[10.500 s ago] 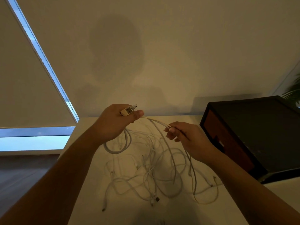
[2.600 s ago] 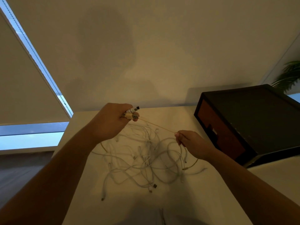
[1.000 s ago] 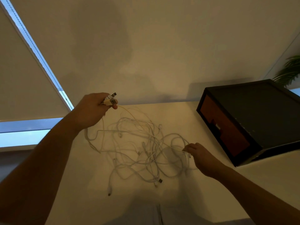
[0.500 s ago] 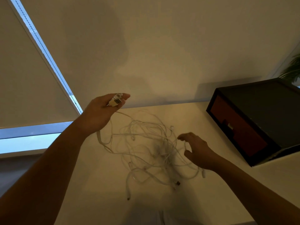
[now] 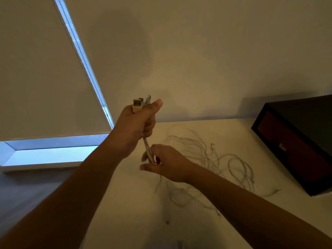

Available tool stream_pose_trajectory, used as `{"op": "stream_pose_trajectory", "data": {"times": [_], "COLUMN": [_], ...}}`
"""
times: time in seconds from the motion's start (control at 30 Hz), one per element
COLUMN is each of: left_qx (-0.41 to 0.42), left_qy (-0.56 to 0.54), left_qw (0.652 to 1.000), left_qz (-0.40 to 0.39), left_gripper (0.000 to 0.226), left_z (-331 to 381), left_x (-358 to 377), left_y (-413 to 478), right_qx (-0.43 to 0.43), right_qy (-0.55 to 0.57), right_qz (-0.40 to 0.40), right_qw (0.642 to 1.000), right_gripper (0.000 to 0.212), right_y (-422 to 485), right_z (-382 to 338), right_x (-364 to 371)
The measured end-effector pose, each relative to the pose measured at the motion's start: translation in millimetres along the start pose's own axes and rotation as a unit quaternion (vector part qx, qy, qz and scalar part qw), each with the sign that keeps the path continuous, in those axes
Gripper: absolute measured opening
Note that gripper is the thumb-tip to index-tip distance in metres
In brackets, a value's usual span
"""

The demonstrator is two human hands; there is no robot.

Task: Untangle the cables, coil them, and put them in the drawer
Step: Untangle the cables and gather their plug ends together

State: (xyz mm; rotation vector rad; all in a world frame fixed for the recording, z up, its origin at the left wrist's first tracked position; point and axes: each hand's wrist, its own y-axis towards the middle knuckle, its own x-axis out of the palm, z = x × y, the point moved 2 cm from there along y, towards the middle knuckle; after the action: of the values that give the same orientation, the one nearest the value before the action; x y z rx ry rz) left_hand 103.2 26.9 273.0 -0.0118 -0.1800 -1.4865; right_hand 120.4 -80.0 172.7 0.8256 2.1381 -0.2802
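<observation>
The left hand point(image 5: 135, 126) grips several plug ends point(image 5: 137, 105) above the bench point(image 5: 125, 212), the right hand point(image 5: 167, 162) is curled round the strands point(image 5: 146, 146) just below it, and the thin, limp, light cables point(image 5: 206, 155) lie tangled there, probably best held near the plugs.

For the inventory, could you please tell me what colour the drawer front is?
Reddish-brown drawer front, black case; head view.

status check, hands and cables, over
Left hand grips plug ends, raised. Right hand pinches cables just below. Tangle on table, uncoiled. Drawer shut.
</observation>
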Motion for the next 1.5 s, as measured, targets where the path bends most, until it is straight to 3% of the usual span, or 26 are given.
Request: {"op": "stream_pose_trajectory", "data": {"times": [0.07, 0.23, 0.53, 0.63, 0.8, 0.9, 1.03, 1.1, 1.2, 1.3, 1.4, 1.5], "left_qx": [0.017, 0.032, 0.047, 0.054, 0.036, 0.028, 0.02, 0.006, 0.002, 0.002, 0.036, 0.049], "left_qy": [-0.011, -0.012, 0.073, 0.026, -0.087, -0.165, -0.177, -0.139, -0.038, 0.173, 0.359, 0.4], "left_qw": [1.0, 0.993, 0.982, 0.981, 0.98, 0.971, 0.969, 0.975, 0.978, 0.966, 0.93, 0.914], "left_qz": [0.02, 0.11, 0.169, 0.187, 0.177, 0.168, 0.169, 0.176, 0.203, 0.194, 0.07, -0.047], "left_gripper": [0.05, 0.046, 0.053, 0.06, 0.052, 0.052, 0.051, 0.05, 0.046, 0.04, 0.024, 0.005], "left_z": [9, 27, 31, 39, 40, 43, 37, 33, 28, 20, 3, -21], "left_x": [-11, -54, -81, -90, -99, -113, -116, -109, -98, -85, -63, -31], "left_y": [-3, -4, -3, -1, 0, 0, -2, -2, 0, 0, -4, -13], "right_qx": [0.026, 0.075, 0.109, 0.13, 0.137, 0.193, 0.248, 0.252, 0.28, 0.283, 0.262, 0.216], "right_qy": [-0.026, -0.103, -0.159, -0.149, -0.166, -0.169, -0.206, -0.274, -0.325, -0.245, -0.062, 0.004], "right_qz": [-0.004, 0.034, 0.052, 0.056, 0.065, 0.054, 0.025, 0.005, -0.006, 0.01, 0.084, 0.098], "right_qw": [0.999, 0.991, 0.98, 0.979, 0.974, 0.965, 0.946, 0.928, 0.903, 0.927, 0.959, 0.971], "right_gripper": [0.024, 0.03, 0.038, 0.04, 0.045, 0.043, 0.051, 0.055, 0.043, 0.031, 0.031, 0.033], "right_y": [1, -15, -29, -39, -54, -73, -92, -94, -95, -96, -94, -87], "right_z": [9, 45, 67, 76, 91, 111, 125, 128, 127, 119, 96, 64], "right_x": [7, 2, -28, -38, -46, -48, -42, -39, -42, -50, -60, -70]}}
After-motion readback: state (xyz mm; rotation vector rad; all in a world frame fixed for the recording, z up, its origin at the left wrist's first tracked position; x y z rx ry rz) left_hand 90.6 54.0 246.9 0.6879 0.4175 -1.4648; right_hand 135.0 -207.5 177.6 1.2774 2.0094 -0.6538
